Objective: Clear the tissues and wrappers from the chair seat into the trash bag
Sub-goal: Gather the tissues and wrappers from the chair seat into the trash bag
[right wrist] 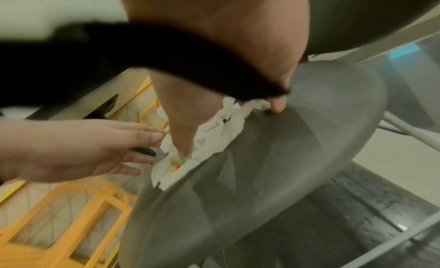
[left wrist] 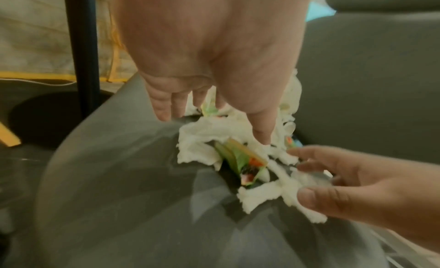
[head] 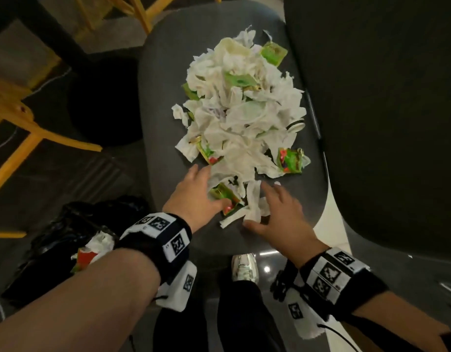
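Note:
A heap of white tissues (head: 239, 110) mixed with green wrappers covers the dark grey chair seat (head: 163, 97). My left hand (head: 193, 194) reaches over the heap's near edge with fingers straight, thumb by a green wrapper (head: 223, 195). In the left wrist view this wrapper (left wrist: 240, 159) lies under the thumb among tissue. My right hand (head: 280, 212) spreads its fingers over loose tissue strips (head: 252, 201), its thumb touching one strip (left wrist: 273, 193). Neither hand grips anything. The black trash bag (head: 54, 224) lies on the floor at lower left, holding some tissue and a wrapper.
The chair's dark backrest (head: 384, 97) rises to the right of the seat. A yellow wooden frame (head: 16, 118) and a dark round base (head: 102, 102) stand on the floor to the left. My shoe (head: 244, 268) is just below the seat's front edge.

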`<state>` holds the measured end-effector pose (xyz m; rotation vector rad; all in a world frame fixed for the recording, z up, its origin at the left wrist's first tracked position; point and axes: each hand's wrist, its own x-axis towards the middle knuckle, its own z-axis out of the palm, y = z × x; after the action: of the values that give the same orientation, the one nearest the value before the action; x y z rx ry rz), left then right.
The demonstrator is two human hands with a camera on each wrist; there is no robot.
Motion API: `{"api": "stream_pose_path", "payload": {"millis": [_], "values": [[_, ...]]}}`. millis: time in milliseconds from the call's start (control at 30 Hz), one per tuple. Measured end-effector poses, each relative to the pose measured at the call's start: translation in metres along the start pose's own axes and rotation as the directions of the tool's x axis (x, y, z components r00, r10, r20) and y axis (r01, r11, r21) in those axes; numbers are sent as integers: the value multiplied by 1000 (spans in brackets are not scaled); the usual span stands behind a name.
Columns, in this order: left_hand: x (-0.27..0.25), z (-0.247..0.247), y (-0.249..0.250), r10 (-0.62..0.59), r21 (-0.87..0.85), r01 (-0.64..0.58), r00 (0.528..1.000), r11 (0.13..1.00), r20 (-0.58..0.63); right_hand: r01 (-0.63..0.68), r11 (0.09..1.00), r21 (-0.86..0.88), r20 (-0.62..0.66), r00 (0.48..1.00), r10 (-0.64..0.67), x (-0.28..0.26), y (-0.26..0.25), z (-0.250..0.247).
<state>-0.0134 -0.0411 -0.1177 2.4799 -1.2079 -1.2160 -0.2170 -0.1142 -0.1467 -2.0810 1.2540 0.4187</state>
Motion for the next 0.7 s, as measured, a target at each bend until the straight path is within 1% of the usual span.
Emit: {"api": "stream_pose_path", "payload": {"millis": [33,100,167,233,333,400,467,533,633,700], "values": [[6,5,-1,-25,6,25,999,1000,21,22,999,-41,21,1000,-21,2,-4,3],[13,14,0,-43,42,41,998,998,49,59,996,-68,38,998,-56,2,-12,8],[15,23,3,-36,92,33,999,995,32,118,990,-83,27,993,-116,3,-17,11],[16,31,10,-23,158,24,1000,987,-6,175,981,-85,-23,984,-177,8,-15,12],[21,40,18,-11,196,20,999,980,-47,199,978,-66,-51,978,-202,17,-5,11],[25,42,22,-4,180,13,999,984,-50,175,984,-39,-46,983,-177,19,3,5],[28,43,23,4,131,1,999,991,-41,130,991,-9,-83,988,-131,17,13,-5],[27,42,20,23,67,-21,999,998,-41,81,996,24,-169,983,-76,14,24,-17],[20,39,11,19,-36,-21,999,999,-50,42,989,141,-350,937,10,16,35,-39],[13,35,6,17,-72,-22,998,997,-65,3,981,196,-381,922,73,25,38,-48]]}}
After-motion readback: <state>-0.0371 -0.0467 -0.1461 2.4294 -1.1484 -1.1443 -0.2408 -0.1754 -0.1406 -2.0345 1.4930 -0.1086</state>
